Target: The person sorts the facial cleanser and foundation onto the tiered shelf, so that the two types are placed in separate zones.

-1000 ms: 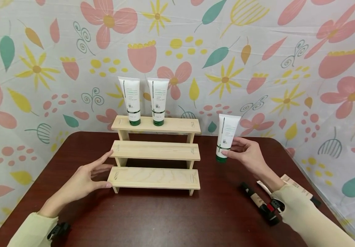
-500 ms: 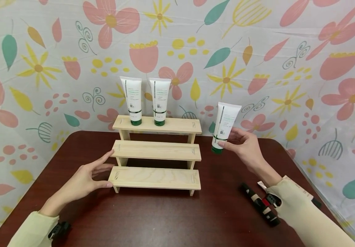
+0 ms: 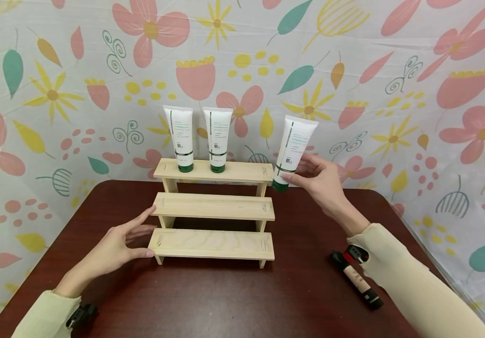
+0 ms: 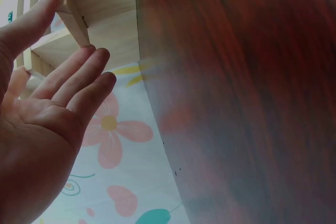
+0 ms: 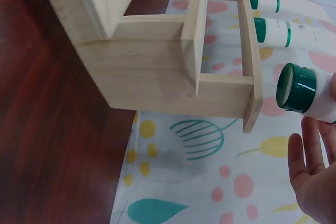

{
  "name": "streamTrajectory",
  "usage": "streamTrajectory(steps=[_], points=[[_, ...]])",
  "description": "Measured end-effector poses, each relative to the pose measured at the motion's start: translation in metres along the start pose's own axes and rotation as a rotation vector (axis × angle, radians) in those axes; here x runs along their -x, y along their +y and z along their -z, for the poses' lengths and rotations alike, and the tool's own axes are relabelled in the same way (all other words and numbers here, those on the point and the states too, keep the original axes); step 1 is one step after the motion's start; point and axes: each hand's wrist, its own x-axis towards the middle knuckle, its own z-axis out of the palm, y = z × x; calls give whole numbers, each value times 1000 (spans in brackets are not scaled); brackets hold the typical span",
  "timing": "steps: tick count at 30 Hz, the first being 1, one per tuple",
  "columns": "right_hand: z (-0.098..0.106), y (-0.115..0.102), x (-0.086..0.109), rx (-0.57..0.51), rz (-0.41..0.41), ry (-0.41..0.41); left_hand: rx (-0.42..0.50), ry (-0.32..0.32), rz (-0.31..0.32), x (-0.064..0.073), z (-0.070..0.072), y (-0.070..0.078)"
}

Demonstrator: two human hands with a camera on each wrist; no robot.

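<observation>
My right hand [image 3: 322, 180] pinches a white squeeze tube [image 3: 295, 141] with a green cap near its lower end. The tube leans, cap down, at the right end of the top step of a three-step wooden display rack [image 3: 215, 206]. In the right wrist view the green cap [image 5: 297, 87] hangs apart from the rack. Two matching tubes, a left one [image 3: 180, 134] and a right one [image 3: 218, 134], stand upright on their caps on the top step. My left hand [image 3: 113, 246] touches the rack's left side, fingers extended; in its wrist view the palm [image 4: 42, 135] holds nothing.
A dark reddish-brown table [image 3: 208, 300] carries the rack. To the right, by my right sleeve [image 3: 398, 267], lies a black and beige cosmetic tube [image 3: 357, 281]. Behind the table hangs a flower-patterned cloth [image 3: 251, 61].
My right hand has lifted the tube and carried it leftward, to the top step's right end; the tube leans more. My left hand stays at the rack's side.
</observation>
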Motion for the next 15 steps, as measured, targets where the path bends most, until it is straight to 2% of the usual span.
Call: streamTrajectory(steps=[15], points=[[-38, -4, -35, 5, 35, 1, 13, 0, -5, 0, 0, -1]])
